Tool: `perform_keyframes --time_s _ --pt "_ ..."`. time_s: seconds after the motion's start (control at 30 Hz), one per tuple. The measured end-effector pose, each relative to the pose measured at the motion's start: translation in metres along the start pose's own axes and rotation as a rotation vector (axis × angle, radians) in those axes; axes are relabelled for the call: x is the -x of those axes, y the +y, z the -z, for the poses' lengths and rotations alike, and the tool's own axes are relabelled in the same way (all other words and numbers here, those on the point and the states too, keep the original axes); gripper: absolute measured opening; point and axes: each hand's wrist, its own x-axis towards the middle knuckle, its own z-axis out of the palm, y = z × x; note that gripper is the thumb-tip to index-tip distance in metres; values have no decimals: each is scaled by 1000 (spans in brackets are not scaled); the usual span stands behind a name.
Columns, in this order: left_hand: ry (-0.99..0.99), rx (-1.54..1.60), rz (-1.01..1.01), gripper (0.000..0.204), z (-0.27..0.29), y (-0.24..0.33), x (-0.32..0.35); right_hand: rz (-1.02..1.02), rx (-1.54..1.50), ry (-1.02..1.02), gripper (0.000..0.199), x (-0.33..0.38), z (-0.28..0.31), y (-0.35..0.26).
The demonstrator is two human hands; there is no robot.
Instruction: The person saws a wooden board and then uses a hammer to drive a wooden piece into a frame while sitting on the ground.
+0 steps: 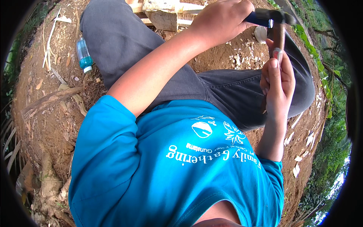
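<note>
In my right hand [279, 77] is a hammer [279, 36]; my fingers wrap its brown wooden handle and the thumb lies along it. The handle's lower end shows below my palm. The dark metal head is up beside my left hand [225, 20], which is closed on a dark blue handle [252, 18]. The hammer head overlaps the end of that handle; I cannot tell whether they touch. The rest of the blue-handled tool is hidden by my left hand. Left of this hand, at the top edge, sits a pale cut wood block [162, 19] on wooden pieces.
My bent legs [162, 75] in dark trousers frame the dirt ground [211, 58]. Wood chips [247, 58] are scattered between them. A clear bottle [84, 55] of teal liquid lies by my left leg, with a dry branch [51, 101] nearby. Green plants [321, 72] border the right side.
</note>
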Motion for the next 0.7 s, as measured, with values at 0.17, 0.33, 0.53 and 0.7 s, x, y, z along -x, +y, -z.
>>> perform_keyframes --time_s 0.17,0.33,0.53,0.7 --pt "-10 98 62 28 4 3 1 173 -180 193 45 11 3 0" --pt "33 88 36 27 8 1 2 225 -282 276 46 12 10 -5" --pt "-44 135 66 26 8 3 3 -2 -182 117 46 12 -3 -7" --pt "-77 149 70 26 6 1 3 96 -129 209 46 17 -8 7"
